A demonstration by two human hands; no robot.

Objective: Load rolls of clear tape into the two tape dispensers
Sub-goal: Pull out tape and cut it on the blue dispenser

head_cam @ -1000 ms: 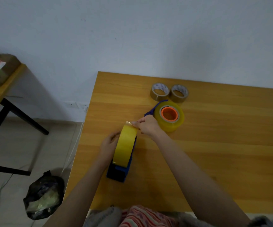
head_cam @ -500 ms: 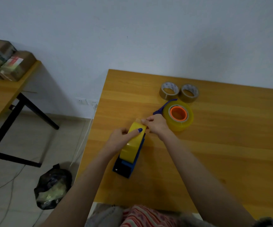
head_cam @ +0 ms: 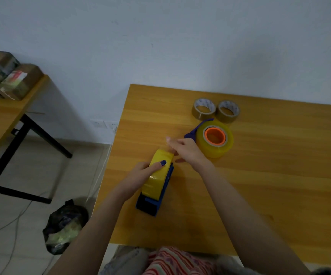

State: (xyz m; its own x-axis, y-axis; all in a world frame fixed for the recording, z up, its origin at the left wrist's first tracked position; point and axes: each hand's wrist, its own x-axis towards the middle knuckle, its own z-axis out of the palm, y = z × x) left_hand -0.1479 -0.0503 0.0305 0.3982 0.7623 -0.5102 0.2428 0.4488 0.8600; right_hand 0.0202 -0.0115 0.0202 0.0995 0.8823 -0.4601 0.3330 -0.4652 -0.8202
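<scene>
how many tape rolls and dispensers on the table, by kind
yellowish clear tape rolls: 2, one in the near dispenser, one with an orange core
brown tape rolls: 2, and
blue dispensers: 2, near and far
total: 6

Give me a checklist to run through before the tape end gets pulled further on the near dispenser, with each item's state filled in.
1. Roll seated in the near dispenser: ok, the yellow roll stands upright in the blue frame.
2. Roll steadied: ok, the left hand grips it, thumb on top.
3. Tape end held: ok, the right hand pinches a clear strip at the roll's far edge.
4. Tape threaded through the cutter: cannot tell, the hands hide that end.
5. Second dispenser loaded: ok, a roll with an orange core sits on it.
6. Two spare rolls out of the way: ok, they lie further back on the table.
</scene>
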